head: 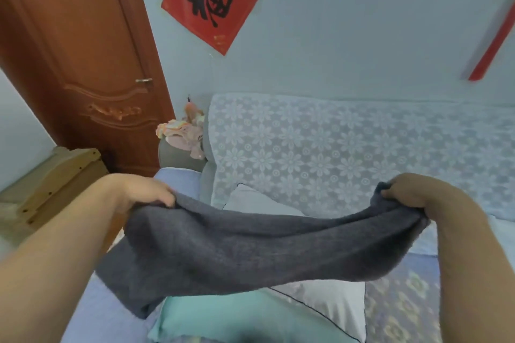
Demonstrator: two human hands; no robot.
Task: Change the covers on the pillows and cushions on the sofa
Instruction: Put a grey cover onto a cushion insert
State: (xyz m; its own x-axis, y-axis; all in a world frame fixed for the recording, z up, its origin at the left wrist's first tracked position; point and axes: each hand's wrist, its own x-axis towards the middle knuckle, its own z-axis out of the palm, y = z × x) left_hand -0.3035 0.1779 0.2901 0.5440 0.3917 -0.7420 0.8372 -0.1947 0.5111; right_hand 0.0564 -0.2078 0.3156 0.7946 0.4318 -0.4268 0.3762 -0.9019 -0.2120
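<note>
A dark grey fuzzy cushion cover (pixel 237 245) hangs stretched in the air between my two hands, above the sofa seat. My left hand (pixel 145 192) grips its left top corner. My right hand (pixel 412 192) grips its right top corner, fingers curled into the fabric. Below the cover lies a teal pillow (pixel 223 317) beside a pale grey-white cushion with dark piping (pixel 334 303). Another pale cushion (pixel 250 200) leans against the sofa back, partly hidden by the cover.
The sofa back (pixel 334 147) wears a white lace flower throw. A pile of pink and pastel cloth (pixel 184 133) sits on the left armrest. A wooden cabinet (pixel 55 178) and brown door (pixel 83 50) stand at the left. A patterned seat cover (pixel 401 303) lies at the right.
</note>
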